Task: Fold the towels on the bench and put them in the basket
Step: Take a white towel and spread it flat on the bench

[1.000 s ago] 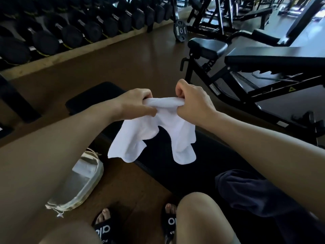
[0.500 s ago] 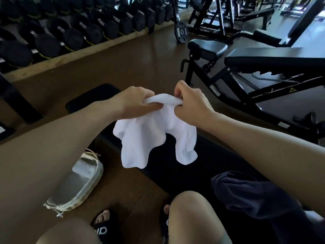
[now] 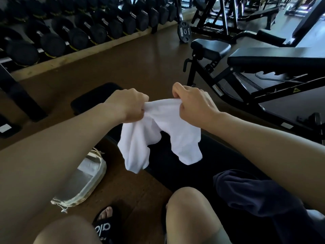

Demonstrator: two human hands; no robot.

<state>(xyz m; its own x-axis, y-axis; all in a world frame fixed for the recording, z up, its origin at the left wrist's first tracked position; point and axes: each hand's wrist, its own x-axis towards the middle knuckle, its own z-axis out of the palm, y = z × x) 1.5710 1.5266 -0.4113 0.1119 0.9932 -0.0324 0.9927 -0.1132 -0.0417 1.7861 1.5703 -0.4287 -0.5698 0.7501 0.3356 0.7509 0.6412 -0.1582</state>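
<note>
Left hand: the left hand (image 3: 126,104) is curled in a fist round one bunched end of the small white terry-cloth towel (image 3: 158,136); the fingers are closed tight on the cloth.
Right hand: the right hand (image 3: 195,103) pinches the other end of the same top edge, fingers folded over it; the two hands sit near each other, the edge gathered between them rather than stretched.
White towel: held in the air above the long black padded bench (image 3: 184,161); two loose lobes hang down, crumpled, clear of the bench top as far as I can tell.
Dark towel: a dark navy crumpled towel (image 3: 260,196) lies on the bench by the person's right knee; unfolded, nobody touching it.
Basket: the pale woven basket with a cloth lining (image 3: 84,182) stands on the brown floor just left of the bench, below the left forearm; something pale lies in it, which I cannot make out.
Step in hand: finding the corners of the white towel, I judge; no fold is made yet.
Next move: the hands likely need to work outward to the corners and pull the edge straight; then lay or halve the cloth; the basket comes after; the dark towel waits.
</note>
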